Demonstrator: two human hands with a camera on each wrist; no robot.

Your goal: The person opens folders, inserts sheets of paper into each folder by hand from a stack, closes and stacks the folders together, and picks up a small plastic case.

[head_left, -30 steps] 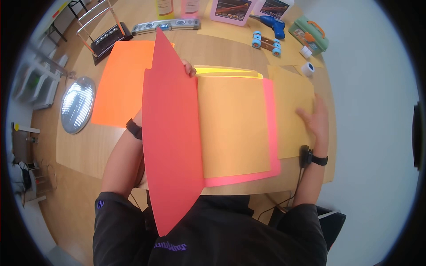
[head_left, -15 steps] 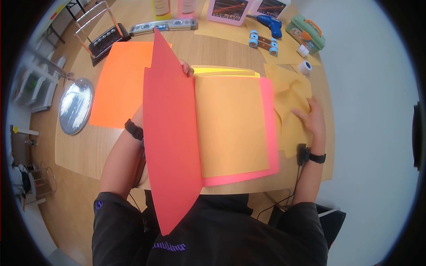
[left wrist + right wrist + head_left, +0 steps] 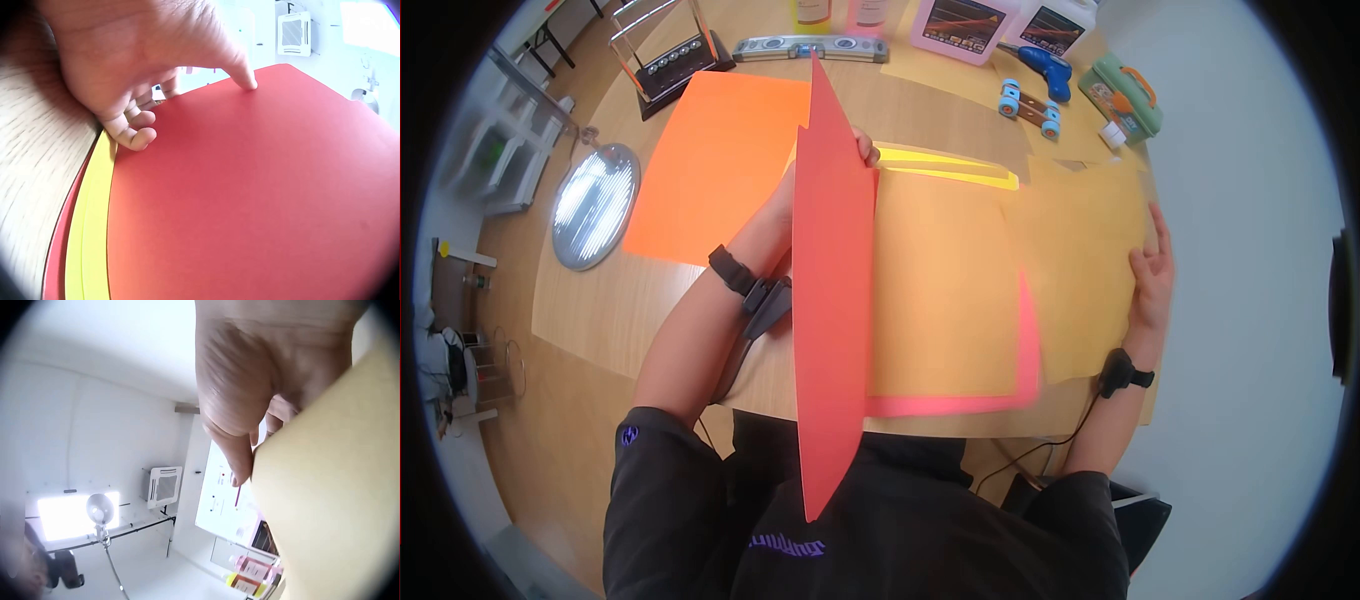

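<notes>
Looking down from my head, my left hand (image 3: 865,148) holds the red cover (image 3: 835,290) raised at its far edge, fingertips curled round it. Just right of the red cover lies a tan page (image 3: 945,290) over a pink sheet (image 3: 1028,370), with yellow sheets (image 3: 1005,179) showing past its far end. Farther right of the red cover, my right hand (image 3: 1152,280) pinches a tan sheet (image 3: 1095,275) by its outer edge. At my left wrist, my thumb touches the red cover and my smaller fingers bend against it. At my right wrist, my thumb grips the tan sheet; the fingertips behind are hidden.
</notes>
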